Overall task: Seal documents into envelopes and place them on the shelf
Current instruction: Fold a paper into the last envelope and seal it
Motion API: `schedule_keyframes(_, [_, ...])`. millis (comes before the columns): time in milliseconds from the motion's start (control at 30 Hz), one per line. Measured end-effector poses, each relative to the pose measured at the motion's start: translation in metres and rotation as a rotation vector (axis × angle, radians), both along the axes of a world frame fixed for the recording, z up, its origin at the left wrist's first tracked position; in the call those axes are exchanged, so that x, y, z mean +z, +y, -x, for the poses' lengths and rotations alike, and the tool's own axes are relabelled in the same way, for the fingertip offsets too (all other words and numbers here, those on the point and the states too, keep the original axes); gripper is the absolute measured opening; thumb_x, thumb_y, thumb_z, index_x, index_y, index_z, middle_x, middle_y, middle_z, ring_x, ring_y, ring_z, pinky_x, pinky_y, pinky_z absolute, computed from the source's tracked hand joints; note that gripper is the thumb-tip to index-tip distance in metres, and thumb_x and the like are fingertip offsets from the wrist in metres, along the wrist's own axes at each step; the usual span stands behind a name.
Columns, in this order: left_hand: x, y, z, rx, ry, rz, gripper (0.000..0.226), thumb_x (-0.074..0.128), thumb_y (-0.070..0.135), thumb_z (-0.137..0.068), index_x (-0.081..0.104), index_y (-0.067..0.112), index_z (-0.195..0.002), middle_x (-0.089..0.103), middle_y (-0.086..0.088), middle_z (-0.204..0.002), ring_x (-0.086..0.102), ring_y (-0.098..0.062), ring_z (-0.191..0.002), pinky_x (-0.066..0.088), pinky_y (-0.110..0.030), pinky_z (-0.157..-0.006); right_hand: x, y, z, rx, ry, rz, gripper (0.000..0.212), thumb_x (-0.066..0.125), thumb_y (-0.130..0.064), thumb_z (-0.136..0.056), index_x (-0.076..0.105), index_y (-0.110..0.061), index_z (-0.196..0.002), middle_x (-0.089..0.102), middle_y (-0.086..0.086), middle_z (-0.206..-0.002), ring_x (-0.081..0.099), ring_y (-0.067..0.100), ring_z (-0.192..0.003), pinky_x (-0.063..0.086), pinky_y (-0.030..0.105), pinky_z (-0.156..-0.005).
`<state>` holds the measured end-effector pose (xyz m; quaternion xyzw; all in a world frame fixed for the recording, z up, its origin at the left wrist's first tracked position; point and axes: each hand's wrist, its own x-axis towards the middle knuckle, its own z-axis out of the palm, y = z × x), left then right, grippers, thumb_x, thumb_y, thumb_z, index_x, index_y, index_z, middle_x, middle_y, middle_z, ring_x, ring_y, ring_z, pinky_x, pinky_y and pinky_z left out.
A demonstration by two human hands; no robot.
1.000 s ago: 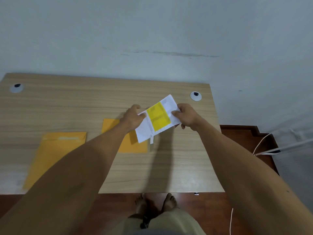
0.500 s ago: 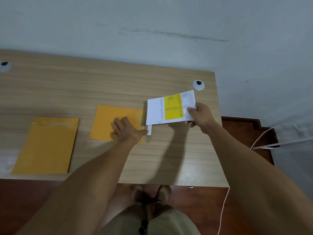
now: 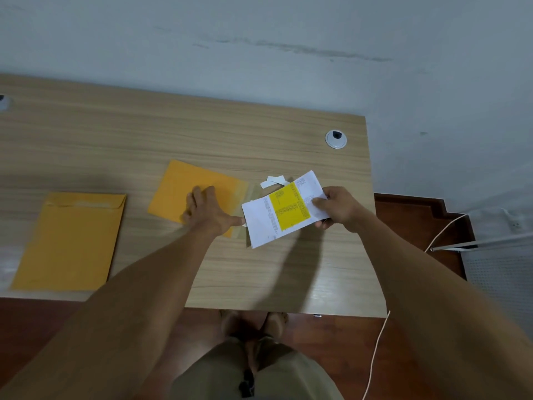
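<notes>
The wooden desk (image 3: 144,140) spreads under both outstretched forearms, its far edge against the grey wall (image 3: 259,39). Two orange envelopes lie on it: the larger envelope (image 3: 69,241) well off to the left of the left hand, flap folded down, and the middle envelope (image 3: 184,186) directly beneath that hand. The left hand (image 3: 209,213) lies flat on the middle envelope, fingers straight and pressing, thumb stretched rightward to the open flap. Just right of it, the right hand (image 3: 337,209) pinches one folded document (image 3: 284,210), white with a yellow block, thumb on top, its left end over the envelope's flap. One small white strip (image 3: 272,181) lies just beyond the document. Two round grommets sit in the desk, one (image 3: 336,138) beyond the right hand.
</notes>
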<state>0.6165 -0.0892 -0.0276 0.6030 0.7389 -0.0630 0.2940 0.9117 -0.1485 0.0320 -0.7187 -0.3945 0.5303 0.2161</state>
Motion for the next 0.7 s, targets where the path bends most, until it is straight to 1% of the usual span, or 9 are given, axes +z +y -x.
schedule_keyframes(133, [0.002, 0.0, 0.002, -0.039, -0.009, 0.012, 0.133, 0.085, 0.069, -0.05, 0.012, 0.031, -0.154, -0.006, 0.0, -0.166, -0.006, -0.025, -0.153, 0.019, -0.057, -0.116, -0.003, 0.009, 0.006, -0.023, 0.0, -0.029, 0.021, 0.048, -0.007, -0.1, 0.06, 0.008, -0.104, 0.068, 0.023, -0.069, 0.064, 0.026, -0.048, 0.052, 0.032, -0.044])
schedule_keyframes(200, [0.002, 0.0, 0.005, -0.07, -0.01, 0.013, 0.133, 0.086, 0.067, -0.05, 0.011, 0.032, -0.155, -0.006, 0.001, -0.166, -0.006, -0.024, -0.153, 0.02, -0.058, -0.116, -0.006, 0.012, 0.01, -0.053, -0.007, -0.041, 0.02, 0.047, -0.007, -0.1, 0.06, 0.007, -0.104, 0.068, 0.022, -0.067, 0.063, 0.026, -0.047, 0.051, 0.031, -0.043])
schedule_keyframes(300, [0.003, 0.001, 0.01, -0.109, -0.001, 0.025, 0.132, 0.087, 0.064, -0.051, 0.012, 0.034, -0.155, -0.007, 0.003, -0.166, -0.005, -0.024, -0.154, 0.021, -0.057, -0.116, -0.013, 0.014, 0.016, -0.111, -0.043, -0.07, 0.017, 0.045, -0.006, -0.098, 0.059, 0.004, -0.101, 0.068, 0.022, -0.068, 0.062, 0.03, -0.046, 0.048, 0.029, -0.042])
schedule_keyframes(367, [0.005, 0.003, 0.012, -0.126, 0.006, 0.04, 0.13, 0.088, 0.062, -0.052, 0.013, 0.034, -0.155, -0.006, 0.002, -0.166, -0.004, -0.025, -0.153, 0.023, -0.057, -0.115, -0.019, 0.014, 0.02, -0.134, -0.079, -0.085, 0.017, 0.045, -0.007, -0.097, 0.059, 0.002, -0.1, 0.068, 0.025, -0.071, 0.063, 0.032, -0.047, 0.048, 0.029, -0.042])
schedule_keyframes(500, [0.008, 0.007, 0.01, -0.114, 0.002, 0.072, 0.126, 0.088, 0.057, -0.055, 0.015, 0.032, -0.155, -0.004, 0.001, -0.165, -0.001, -0.026, -0.152, 0.023, -0.057, -0.114, -0.026, 0.01, 0.027, -0.153, -0.089, -0.079, 0.017, 0.045, -0.008, -0.098, 0.059, 0.0, -0.103, 0.069, 0.025, -0.071, 0.064, 0.033, -0.048, 0.048, 0.029, -0.042])
schedule_keyframes(633, [0.011, 0.01, 0.007, -0.12, -0.033, 0.096, 0.124, 0.087, 0.052, -0.055, 0.016, 0.026, -0.153, 0.0, -0.002, -0.163, -0.001, -0.028, -0.152, 0.026, -0.056, -0.114, -0.026, 0.006, 0.034, -0.17, -0.086, -0.075, 0.016, 0.045, -0.007, -0.098, 0.059, -0.001, -0.103, 0.069, 0.026, -0.072, 0.064, 0.033, -0.048, 0.05, 0.032, -0.043])
schedule_keyframes(700, [0.012, 0.012, 0.006, -0.126, -0.05, 0.108, 0.116, 0.084, 0.048, -0.056, 0.022, 0.019, -0.15, 0.004, -0.006, -0.162, 0.002, -0.03, -0.151, 0.029, -0.052, -0.114, -0.025, 0.004, 0.038, -0.187, -0.1, -0.073, 0.016, 0.045, -0.008, -0.098, 0.058, -0.001, -0.102, 0.069, 0.027, -0.077, 0.065, 0.034, -0.048, 0.05, 0.031, -0.041])
